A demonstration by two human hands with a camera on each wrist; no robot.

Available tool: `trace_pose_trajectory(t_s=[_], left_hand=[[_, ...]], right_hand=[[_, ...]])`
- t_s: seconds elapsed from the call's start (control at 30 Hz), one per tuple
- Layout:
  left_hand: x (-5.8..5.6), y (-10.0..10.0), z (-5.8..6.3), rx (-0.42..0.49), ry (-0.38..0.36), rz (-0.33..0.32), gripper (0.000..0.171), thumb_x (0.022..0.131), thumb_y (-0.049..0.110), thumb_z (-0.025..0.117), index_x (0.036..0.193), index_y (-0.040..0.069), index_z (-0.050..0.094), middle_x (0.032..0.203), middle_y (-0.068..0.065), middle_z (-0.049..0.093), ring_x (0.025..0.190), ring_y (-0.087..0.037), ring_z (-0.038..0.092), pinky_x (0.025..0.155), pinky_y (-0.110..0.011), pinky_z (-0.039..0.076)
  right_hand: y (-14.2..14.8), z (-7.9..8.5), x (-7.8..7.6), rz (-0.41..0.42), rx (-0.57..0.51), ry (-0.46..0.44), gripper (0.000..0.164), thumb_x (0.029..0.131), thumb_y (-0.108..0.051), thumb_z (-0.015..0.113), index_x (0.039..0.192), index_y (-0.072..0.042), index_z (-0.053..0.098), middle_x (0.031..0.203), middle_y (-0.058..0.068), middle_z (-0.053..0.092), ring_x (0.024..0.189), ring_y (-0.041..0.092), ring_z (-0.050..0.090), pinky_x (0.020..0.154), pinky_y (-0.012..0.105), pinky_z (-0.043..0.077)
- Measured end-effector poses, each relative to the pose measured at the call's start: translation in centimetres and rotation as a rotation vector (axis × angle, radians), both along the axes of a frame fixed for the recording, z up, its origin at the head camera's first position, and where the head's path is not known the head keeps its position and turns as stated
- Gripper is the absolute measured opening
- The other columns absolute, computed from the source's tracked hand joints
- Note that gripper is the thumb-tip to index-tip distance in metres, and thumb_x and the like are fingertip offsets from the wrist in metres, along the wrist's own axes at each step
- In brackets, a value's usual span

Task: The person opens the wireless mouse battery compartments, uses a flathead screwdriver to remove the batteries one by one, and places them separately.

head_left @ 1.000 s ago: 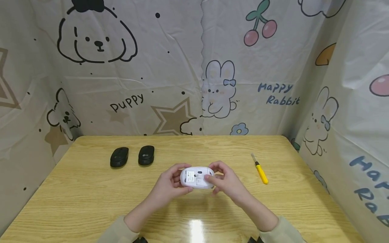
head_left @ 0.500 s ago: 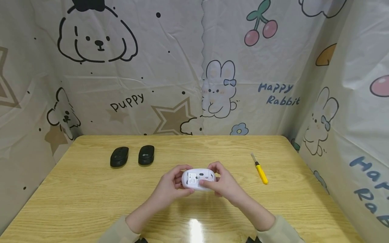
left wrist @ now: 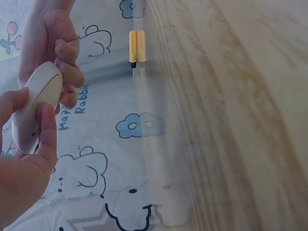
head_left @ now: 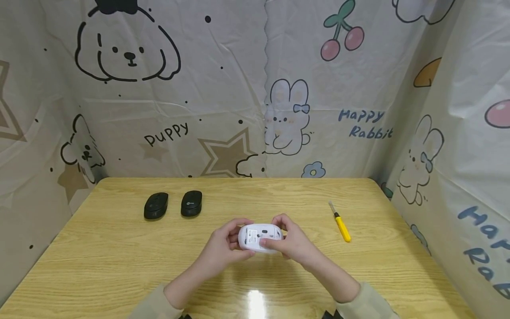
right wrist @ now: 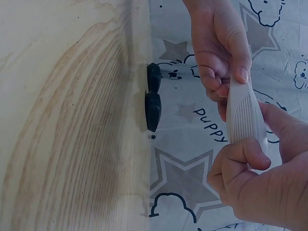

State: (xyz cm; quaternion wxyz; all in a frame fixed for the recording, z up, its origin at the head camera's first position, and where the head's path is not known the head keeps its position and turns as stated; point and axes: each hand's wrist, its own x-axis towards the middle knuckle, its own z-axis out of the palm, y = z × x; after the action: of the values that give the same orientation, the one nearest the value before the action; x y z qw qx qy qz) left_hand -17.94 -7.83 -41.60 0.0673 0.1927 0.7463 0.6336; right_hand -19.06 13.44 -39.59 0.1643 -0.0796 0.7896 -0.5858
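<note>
A white computer mouse (head_left: 252, 237) is held above the table with its underside, label and sensor window turned up toward the head camera. My left hand (head_left: 220, 245) grips its left end, the thumb along the near edge and the fingers at the far edge. At the other end my right hand (head_left: 296, 241) holds it, with the thumb lying across the underside. The ribbed side of the mouse (right wrist: 244, 113) shows in the right wrist view, between the two hands. In the left wrist view the mouse (left wrist: 41, 98) is pinched by thumb and fingers.
Two black mice (head_left: 156, 206) lie at the back left of the wooden table (head_left: 119, 266). A screwdriver with a yellow handle (head_left: 342, 228) lies to the right. A printed cloth (head_left: 223, 88) hangs behind the table and at both sides.
Both hands have lowered slightly with the white mouse. My right thumb has slid left across the underside, from near the right end toward the middle.
</note>
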Motion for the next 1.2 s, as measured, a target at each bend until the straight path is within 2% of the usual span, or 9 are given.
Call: trace_pose_trajectory(t_s=[0.27, 0.47, 0.63, 0.9, 1.1, 1.2], left_hand=[[0.4, -0.1, 0.4, 0.026, -0.015, 0.014, 0.063, 0.072, 0.000, 0.079, 0.129, 0.004, 0.051, 0.108, -0.017, 0.061, 0.095, -0.022, 0.064, 0.078, -0.023, 0.056], [0.3, 0.0, 0.1, 0.038, -0.035, 0.026, 0.064, 0.071, 0.000, 0.079, 0.129, 0.003, 0.051, 0.107, -0.017, 0.061, 0.095, -0.022, 0.064, 0.078, -0.024, 0.056], [0.1, -0.1, -0.2, 0.023, -0.041, 0.041, 0.064, 0.072, 0.002, 0.080, 0.129, 0.005, 0.051, 0.107, -0.016, 0.061, 0.095, -0.021, 0.064, 0.079, -0.024, 0.056], [0.0, -0.3, 0.0, 0.018, -0.049, 0.064, 0.063, 0.071, 0.003, 0.080, 0.128, 0.009, 0.053, 0.106, -0.013, 0.061, 0.094, -0.020, 0.064, 0.079, -0.024, 0.056], [0.2, -0.4, 0.3, 0.043, -0.057, 0.062, 0.064, 0.071, 0.000, 0.079, 0.129, 0.005, 0.051, 0.106, -0.016, 0.060, 0.095, -0.021, 0.064, 0.080, -0.024, 0.055], [0.3, -0.4, 0.3, 0.044, -0.063, 0.064, 0.064, 0.072, 0.000, 0.079, 0.129, 0.004, 0.051, 0.107, -0.016, 0.060, 0.095, -0.022, 0.063, 0.081, -0.025, 0.055]], right_hand=[[0.0, 0.2, -0.1, 0.011, 0.001, -0.006, 0.048, 0.078, -0.019, 0.078, 0.108, -0.006, 0.043, 0.099, 0.008, 0.048, 0.054, 0.011, 0.037, 0.041, 0.016, 0.029], [0.1, 0.3, 0.0, 0.012, -0.017, -0.007, 0.047, 0.078, -0.019, 0.077, 0.110, -0.006, 0.044, 0.097, 0.007, 0.049, 0.053, 0.011, 0.035, 0.041, 0.017, 0.029], [0.2, 0.4, 0.1, 0.001, -0.040, 0.001, 0.048, 0.079, -0.019, 0.077, 0.113, -0.006, 0.045, 0.104, 0.009, 0.048, 0.058, 0.012, 0.040, 0.041, 0.017, 0.031], [0.5, 0.5, 0.0, -0.008, -0.074, 0.013, 0.047, 0.081, -0.019, 0.075, 0.116, -0.002, 0.049, 0.108, 0.013, 0.046, 0.063, 0.013, 0.049, 0.044, 0.017, 0.037], [0.9, 0.5, -0.2, -0.018, -0.102, 0.007, 0.040, 0.084, -0.017, 0.071, 0.114, 0.000, 0.050, 0.109, 0.015, 0.047, 0.061, 0.013, 0.051, 0.047, 0.018, 0.041], [1.1, 0.5, -0.3, -0.030, -0.117, 0.000, 0.036, 0.085, -0.015, 0.070, 0.112, 0.002, 0.051, 0.109, 0.015, 0.047, 0.066, 0.014, 0.056, 0.050, 0.019, 0.046]])
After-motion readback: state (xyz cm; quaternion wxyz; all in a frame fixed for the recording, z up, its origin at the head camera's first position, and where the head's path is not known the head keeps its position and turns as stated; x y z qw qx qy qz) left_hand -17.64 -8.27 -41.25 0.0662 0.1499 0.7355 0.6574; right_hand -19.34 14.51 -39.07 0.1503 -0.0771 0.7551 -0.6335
